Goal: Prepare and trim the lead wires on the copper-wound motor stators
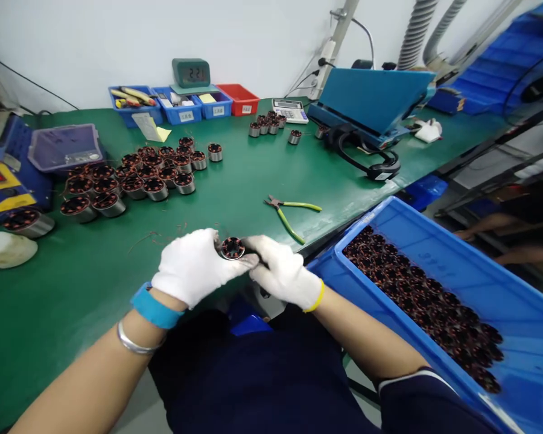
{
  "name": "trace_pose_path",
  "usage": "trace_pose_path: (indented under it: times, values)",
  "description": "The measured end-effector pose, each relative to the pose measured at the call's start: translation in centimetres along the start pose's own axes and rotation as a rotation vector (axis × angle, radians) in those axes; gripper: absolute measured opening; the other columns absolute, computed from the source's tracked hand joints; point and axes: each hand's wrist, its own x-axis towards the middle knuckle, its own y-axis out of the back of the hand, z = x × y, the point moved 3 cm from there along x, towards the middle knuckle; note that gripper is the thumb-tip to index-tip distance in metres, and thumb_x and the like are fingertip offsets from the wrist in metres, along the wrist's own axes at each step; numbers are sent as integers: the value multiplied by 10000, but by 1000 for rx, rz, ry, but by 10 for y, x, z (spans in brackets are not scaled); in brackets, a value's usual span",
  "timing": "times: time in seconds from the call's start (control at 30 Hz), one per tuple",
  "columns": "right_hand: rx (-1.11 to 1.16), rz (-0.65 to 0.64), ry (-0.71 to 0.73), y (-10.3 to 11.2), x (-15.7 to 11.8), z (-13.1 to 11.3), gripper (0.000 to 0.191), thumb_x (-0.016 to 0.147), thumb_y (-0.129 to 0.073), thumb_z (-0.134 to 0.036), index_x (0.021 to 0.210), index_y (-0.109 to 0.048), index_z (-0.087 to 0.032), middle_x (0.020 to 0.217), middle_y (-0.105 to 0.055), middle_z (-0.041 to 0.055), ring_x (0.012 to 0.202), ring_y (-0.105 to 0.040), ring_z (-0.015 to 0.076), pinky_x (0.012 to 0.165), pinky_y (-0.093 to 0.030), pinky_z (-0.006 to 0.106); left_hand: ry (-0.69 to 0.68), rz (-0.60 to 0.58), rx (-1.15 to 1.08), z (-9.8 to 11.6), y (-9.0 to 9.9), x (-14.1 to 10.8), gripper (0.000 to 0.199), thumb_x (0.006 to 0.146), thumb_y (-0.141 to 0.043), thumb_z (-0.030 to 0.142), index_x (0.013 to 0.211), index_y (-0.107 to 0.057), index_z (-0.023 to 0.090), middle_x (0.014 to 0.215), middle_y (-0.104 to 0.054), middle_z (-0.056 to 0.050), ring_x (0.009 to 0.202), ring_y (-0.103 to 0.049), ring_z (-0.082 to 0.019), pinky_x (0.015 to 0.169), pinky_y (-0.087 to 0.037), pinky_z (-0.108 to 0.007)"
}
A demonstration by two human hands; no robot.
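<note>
Between my two gloved hands, just over the front edge of the green bench, is a motor stator (232, 248) with a metal ring and copper windings. My left hand (194, 265) grips it from the left, thumb below and fingers around its side. My right hand (280, 268) closes on its right side with darkened fingertips; part of the ring is hidden there. Green-handled cutting pliers (292, 214) lie with handles spread, beyond my right hand. A group of similar stators (156, 188) stands on the bench to the left, and thin wire scraps (147, 236) lie near my left hand.
A blue crate (493, 259) full of stators sits at my right. Small blue bins (181, 114), a red bin (242, 107), a clock (190, 73) and a calculator (289, 111) line the back. A teal case (371, 99) and headset (366, 157) stand right; a yellow-blue device (6, 187) stands left.
</note>
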Motion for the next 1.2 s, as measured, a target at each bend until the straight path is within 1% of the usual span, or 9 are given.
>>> trace_pose_path:
  times: [0.1,0.23,0.3,0.43,0.53,0.7,0.9,1.0,1.2]
  values:
    - [53,-47,61,-6,-7,-2,372,814,-482,-167,1157,-620,-133,1118,-654,78,1034,-610,190,924,-481,322,-9,-101,-30,-2,-8,2,510,633,-583,689,803,-549,209,785,-632,-70,752,-621,-271,586,-399,-318]
    - [-34,169,137,8,1,2,466,854,-535,-276,1276,-530,-79,1277,-563,148,1187,-529,218,1016,-425,347,-70,-188,-204,-6,-12,3,403,664,-611,506,979,-569,257,878,-665,5,795,-637,-204,681,-447,-286]
    - [-100,139,162,9,15,5,493,843,-567,-329,1256,-544,-61,1262,-563,172,1191,-508,256,1018,-404,390,-84,-179,-213,-6,-13,4,476,654,-619,534,1044,-564,266,950,-668,2,861,-640,-220,721,-455,-298]
    - [7,-140,-84,3,41,13,215,876,-531,-305,825,-654,-136,780,-638,52,748,-567,165,685,-439,285,-49,-162,-208,-4,-16,6,471,666,-617,573,1004,-595,245,972,-671,-20,907,-634,-241,749,-460,-318]
    - [250,-67,-220,7,53,13,207,862,-527,-279,739,-601,-130,663,-587,11,600,-494,111,574,-376,237,-97,-167,-203,-2,-18,8,383,666,-637,526,942,-612,261,900,-675,7,833,-636,-217,715,-459,-309]
    - [643,59,-284,1,59,16,224,827,-524,-317,678,-516,-150,635,-546,3,591,-492,101,606,-415,244,-104,-194,-218,-2,-20,7,368,663,-635,508,946,-617,274,880,-674,14,812,-636,-222,704,-474,-326]
    - [736,155,-313,0,36,26,417,713,-635,-451,982,-543,-145,906,-624,79,826,-604,167,705,-492,288,-108,-176,-421,-3,-20,9,512,659,-626,476,1098,-605,214,1102,-652,-36,1003,-614,-235,884,-473,-346]
    - [641,79,-328,-3,23,22,619,627,-710,-369,1168,-508,-146,1057,-609,105,975,-606,211,766,-514,315,-128,-192,-610,-3,-24,14,335,751,-552,448,958,-632,198,944,-676,-19,867,-623,-188,799,-484,-307]
    - [519,22,-353,-18,14,8,541,726,-569,-205,1258,-505,-137,755,-582,-6,630,-566,114,619,-498,261,-149,35,-641,-2,-25,20,174,837,-440,329,890,-513,181,836,-658,-31,787,-618,-175,744,-469,-306]
